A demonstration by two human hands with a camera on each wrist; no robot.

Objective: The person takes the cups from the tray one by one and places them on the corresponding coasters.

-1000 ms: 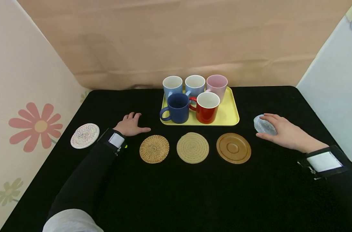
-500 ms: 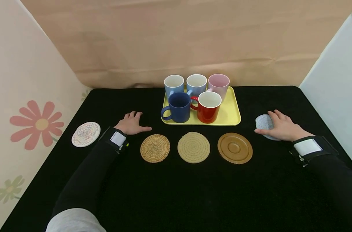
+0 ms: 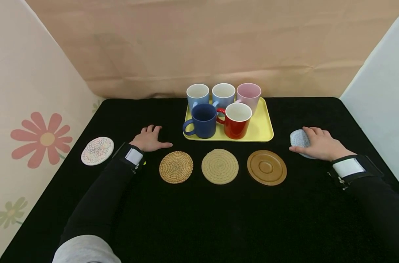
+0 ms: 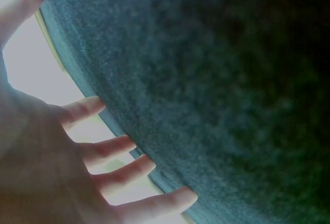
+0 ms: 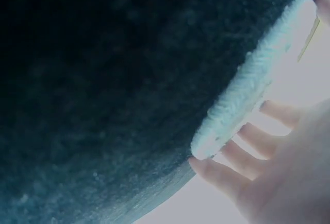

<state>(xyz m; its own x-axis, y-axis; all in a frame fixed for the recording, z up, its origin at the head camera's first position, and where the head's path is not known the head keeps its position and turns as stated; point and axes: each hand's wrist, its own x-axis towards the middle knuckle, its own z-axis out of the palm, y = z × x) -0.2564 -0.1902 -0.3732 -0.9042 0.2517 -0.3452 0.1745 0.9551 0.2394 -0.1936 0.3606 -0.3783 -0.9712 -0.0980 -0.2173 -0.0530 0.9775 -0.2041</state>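
In the head view my right hand (image 3: 321, 144) lies over a light grey round coaster (image 3: 299, 138) at the table's right. Its thumb is at the near left edge and its fingers reach over the far side, gripping it. The palm hides the coaster's right part. The right wrist view shows the coaster's thick braided edge (image 5: 252, 80) between thumb and fingers, low over the black cloth. My left hand (image 3: 148, 140) rests on the cloth with fingers spread, holding nothing. Closest to it is a brown woven coaster (image 3: 176, 167), just beyond the thumb.
A yellow tray (image 3: 263, 126) at the back holds a navy mug (image 3: 204, 122), a red mug (image 3: 236, 128), two light blue mugs and a pink mug (image 3: 250, 96). A straw coaster (image 3: 220, 166) and a wooden coaster (image 3: 267, 168) lie in front. A speckled coaster (image 3: 97, 151) lies far left.
My right wrist has moved left and my fingers now lie farther over the grey coaster's far side. The coaster and my left hand have stayed in place; the head view has shifted slightly.
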